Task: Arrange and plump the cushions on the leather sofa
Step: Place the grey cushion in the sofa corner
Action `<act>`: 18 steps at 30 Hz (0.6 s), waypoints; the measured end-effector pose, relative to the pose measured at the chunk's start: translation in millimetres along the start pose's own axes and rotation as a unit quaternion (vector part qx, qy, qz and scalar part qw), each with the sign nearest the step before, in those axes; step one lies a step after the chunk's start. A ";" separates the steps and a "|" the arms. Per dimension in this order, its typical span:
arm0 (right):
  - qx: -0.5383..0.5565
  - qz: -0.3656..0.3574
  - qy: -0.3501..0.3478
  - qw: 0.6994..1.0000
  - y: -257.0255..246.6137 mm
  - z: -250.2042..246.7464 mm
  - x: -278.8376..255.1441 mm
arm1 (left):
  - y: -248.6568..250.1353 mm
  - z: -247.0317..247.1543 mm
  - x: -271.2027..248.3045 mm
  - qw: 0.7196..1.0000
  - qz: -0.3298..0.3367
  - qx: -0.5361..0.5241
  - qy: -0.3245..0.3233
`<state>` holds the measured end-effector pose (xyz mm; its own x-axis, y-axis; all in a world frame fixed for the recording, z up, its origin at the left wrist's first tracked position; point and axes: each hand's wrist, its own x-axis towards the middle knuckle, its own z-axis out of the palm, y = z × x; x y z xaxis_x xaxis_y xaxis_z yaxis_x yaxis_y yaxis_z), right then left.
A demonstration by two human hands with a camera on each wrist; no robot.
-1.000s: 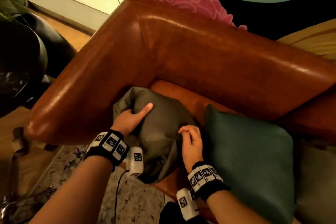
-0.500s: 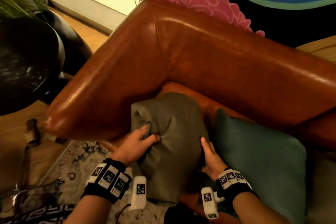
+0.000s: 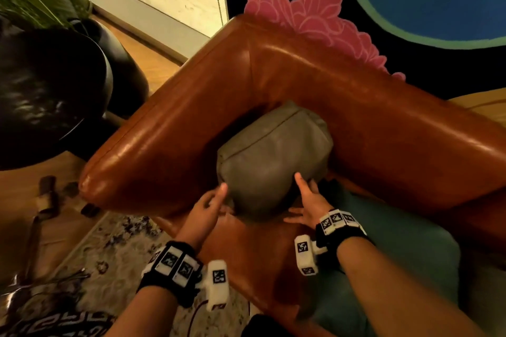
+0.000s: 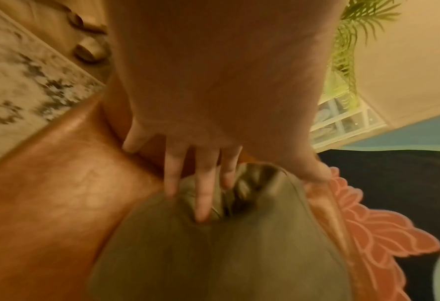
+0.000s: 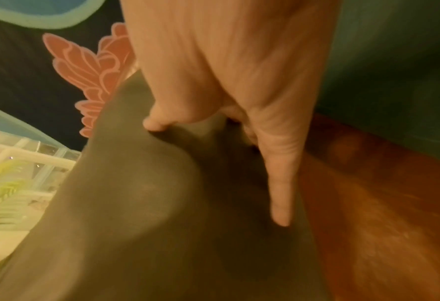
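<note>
**Grey cushion seated in the corner, others waiting**

The sofa (image 3: 356, 123) fills most of the head view, its brown leather arm and back meeting in a corner. Beside that corner, on the seat to the right, lies the teal cushion (image 3: 405, 254), flat and not yet stood up; a paler cushion shows at the far right edge, too cropped to judge. In the corner itself stands the grey cushion (image 3: 271, 161), upright and rounded, leaning into the angle of arm and back (its seam runs along the top).

The left hand (image 3: 209, 205) is at the cushion's lower left edge, fingers straight and spread, tips pressing into the fabric in the wrist view. The right hand (image 3: 308, 200) is at the lower right, fingers extended along the side, thumb against the face. Neither hand closes round anything; both press.

By the look of it, the grey cushion is placed and nearly plumped. The teal one, and probably its neighbour, remain to be set upright and shaped.
</note>
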<state>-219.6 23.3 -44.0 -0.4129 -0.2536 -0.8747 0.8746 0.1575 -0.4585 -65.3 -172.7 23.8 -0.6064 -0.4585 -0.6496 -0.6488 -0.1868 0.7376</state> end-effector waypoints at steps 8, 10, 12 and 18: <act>-0.010 -0.015 -0.014 1.000 -2.6 41.2 12.4 | 12.1 -9.7 34.6 0.994 0.085 -0.045 0.051; -0.024 -0.008 -0.033 0.999 0.2 55.6 13.3 | -3.9 -28.8 27.6 0.995 0.082 -0.049 0.031; -0.070 0.012 -0.054 0.996 3.6 69.9 13.9 | -23.6 -46.8 19.7 0.996 0.054 -0.063 0.046; -0.176 0.012 -0.041 0.983 5.2 55.2 13.3 | -30.6 -55.9 9.4 0.995 -0.031 0.073 0.055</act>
<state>-206.5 -31.9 -49.4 -0.3590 -0.3198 -0.8768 0.7355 0.4815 -0.4767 -25.5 -219.8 5.4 -0.5147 -0.5435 -0.6631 -0.7485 -0.0923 0.6566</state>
